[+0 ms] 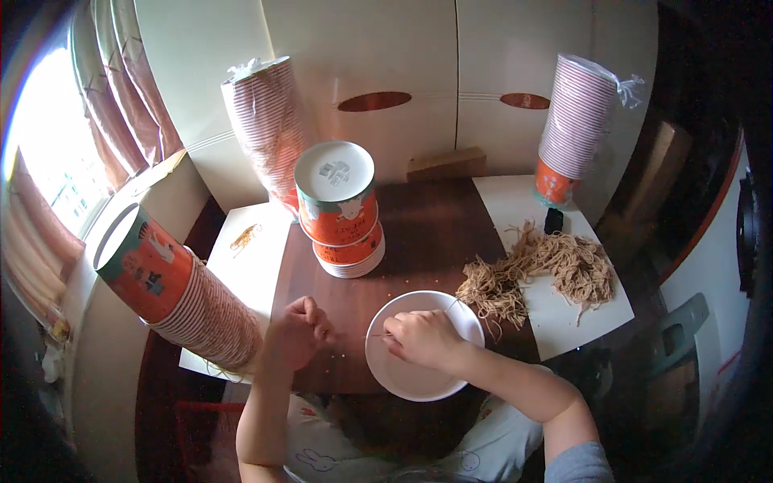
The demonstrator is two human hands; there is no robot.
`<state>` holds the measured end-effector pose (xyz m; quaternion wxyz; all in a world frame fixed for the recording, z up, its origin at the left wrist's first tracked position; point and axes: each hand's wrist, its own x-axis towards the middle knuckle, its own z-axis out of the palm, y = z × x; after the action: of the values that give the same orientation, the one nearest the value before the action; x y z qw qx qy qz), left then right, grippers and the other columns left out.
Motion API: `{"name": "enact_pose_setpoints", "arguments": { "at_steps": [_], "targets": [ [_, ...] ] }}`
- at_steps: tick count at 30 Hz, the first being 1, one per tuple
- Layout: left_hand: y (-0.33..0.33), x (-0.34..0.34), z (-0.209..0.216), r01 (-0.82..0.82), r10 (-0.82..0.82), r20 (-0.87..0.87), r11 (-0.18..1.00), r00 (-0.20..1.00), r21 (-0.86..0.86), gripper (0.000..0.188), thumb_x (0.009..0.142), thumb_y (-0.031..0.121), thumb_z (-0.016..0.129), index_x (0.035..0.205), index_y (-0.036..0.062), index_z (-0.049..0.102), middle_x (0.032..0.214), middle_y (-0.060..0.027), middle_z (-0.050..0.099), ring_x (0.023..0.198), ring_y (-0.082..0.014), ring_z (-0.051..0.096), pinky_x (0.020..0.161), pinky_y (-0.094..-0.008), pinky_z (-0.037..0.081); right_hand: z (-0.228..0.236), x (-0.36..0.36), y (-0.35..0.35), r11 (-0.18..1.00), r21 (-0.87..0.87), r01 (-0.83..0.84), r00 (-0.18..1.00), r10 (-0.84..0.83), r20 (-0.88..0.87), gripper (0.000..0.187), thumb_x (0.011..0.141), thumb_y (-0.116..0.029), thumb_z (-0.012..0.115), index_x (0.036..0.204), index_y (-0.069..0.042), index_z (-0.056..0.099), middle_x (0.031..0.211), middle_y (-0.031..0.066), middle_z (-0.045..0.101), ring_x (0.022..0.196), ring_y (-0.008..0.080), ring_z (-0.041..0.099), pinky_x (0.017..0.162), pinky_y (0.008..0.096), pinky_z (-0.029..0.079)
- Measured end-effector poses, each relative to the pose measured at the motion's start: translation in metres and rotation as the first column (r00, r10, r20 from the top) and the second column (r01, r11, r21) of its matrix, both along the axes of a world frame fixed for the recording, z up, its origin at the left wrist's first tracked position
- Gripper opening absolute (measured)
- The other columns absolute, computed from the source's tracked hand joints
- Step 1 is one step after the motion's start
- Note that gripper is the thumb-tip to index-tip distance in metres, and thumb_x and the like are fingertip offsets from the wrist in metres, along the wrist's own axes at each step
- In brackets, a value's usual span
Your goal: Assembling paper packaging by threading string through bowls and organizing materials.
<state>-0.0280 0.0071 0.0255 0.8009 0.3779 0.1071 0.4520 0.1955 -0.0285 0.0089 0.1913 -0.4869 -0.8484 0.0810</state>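
Observation:
A white round paper tub (419,381) stands at the table's near edge, its open top toward me. Over its mouth, my right hand (428,336) is closed in a pinch on a thin strand of twine (452,305), parts of which show on either side of the fingers. My left hand (296,333) hovers just left of the tub, fingers curled together; anything inside them is hidden. A tangled heap of brown twine (493,291) lies right of the tub, and a second bunch (573,266) spreads over the white board.
Orange-and-green paper tubs (342,213) are stacked upside down at centre. Tall nested stacks stand at back left (262,121), back right (576,121) and tilted at left (193,302). White boards (241,262) flank the brown table (435,233). A black object (553,220) sits behind the twine.

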Motion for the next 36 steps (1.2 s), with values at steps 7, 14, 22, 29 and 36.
{"name": "enact_pose_setpoints", "arguments": {
  "at_steps": [7, 14, 22, 29, 36],
  "targets": [
    [-0.011, 0.027, -0.003, -0.060, 0.070, -0.572, 0.998, 0.817, 0.038, 0.008, 0.080, 0.009, 0.057, 0.083, 0.0017, 0.055, 0.075, 0.0024, 0.055, 0.064, -0.0036, 0.049, 0.053, -0.0183, 0.039, 0.005, 0.004, 0.002, 0.992, 0.114, -0.054, 0.991, 0.067, -0.116, 0.011, 0.074, -0.019, 0.054, 0.076, -0.008, 0.055, 0.072, 0.0068, 0.057, 0.071, 0.0231, 0.058, 0.060, 0.0363, 0.046],
    [-0.010, 0.039, -0.010, 0.095, 0.190, -0.780, 0.948, 0.596, 0.303, 0.014, 0.079, 0.010, 0.059, 0.088, -0.0004, 0.057, 0.081, -0.0011, 0.058, 0.074, -0.0066, 0.053, 0.066, -0.0216, 0.044, 0.015, 0.001, 0.005, 0.978, 0.165, -0.129, 0.897, 0.186, -0.401, 0.007, 0.075, -0.014, 0.056, 0.078, -0.007, 0.056, 0.074, 0.0055, 0.057, 0.072, 0.0213, 0.056, 0.068, 0.0341, 0.041],
    [-0.009, 0.037, -0.005, 0.096, 0.108, -0.709, 0.965, 0.697, 0.242, 0.011, 0.080, 0.011, 0.057, 0.086, 0.0006, 0.056, 0.079, -0.0011, 0.057, 0.075, -0.0068, 0.052, 0.070, -0.0213, 0.042, 0.023, 0.004, 0.001, 0.931, 0.361, -0.052, 0.967, 0.137, -0.214, 0.010, 0.065, -0.017, 0.064, 0.072, -0.012, 0.058, 0.075, 0.0007, 0.049, 0.076, 0.0166, 0.048, 0.072, 0.0341, 0.033],
    [-0.009, 0.038, -0.009, 0.114, 0.061, -0.648, 0.968, 0.759, 0.225, 0.009, 0.082, 0.010, 0.054, 0.085, 0.0010, 0.054, 0.081, -0.0033, 0.058, 0.077, -0.0092, 0.053, 0.073, -0.0228, 0.042, 0.013, 0.001, 0.002, 0.924, 0.380, -0.055, 0.990, 0.100, -0.100, 0.009, 0.066, -0.020, 0.063, 0.066, -0.012, 0.059, 0.073, 0.0004, 0.050, 0.074, 0.0164, 0.048, 0.070, 0.0339, 0.030],
    [-0.001, 0.027, -0.016, 0.024, 0.182, -0.673, 0.958, 0.717, 0.285, 0.011, 0.081, 0.013, 0.055, 0.080, 0.0014, 0.054, 0.073, -0.0026, 0.058, 0.070, -0.0095, 0.054, 0.064, -0.0221, 0.044, 0.025, -0.006, -0.008, 0.950, 0.312, -0.032, 0.971, 0.104, -0.216, 0.009, 0.069, -0.020, 0.062, 0.065, -0.011, 0.058, 0.071, 0.0005, 0.053, 0.074, 0.0160, 0.051, 0.070, 0.0343, 0.032]
  ]
}}
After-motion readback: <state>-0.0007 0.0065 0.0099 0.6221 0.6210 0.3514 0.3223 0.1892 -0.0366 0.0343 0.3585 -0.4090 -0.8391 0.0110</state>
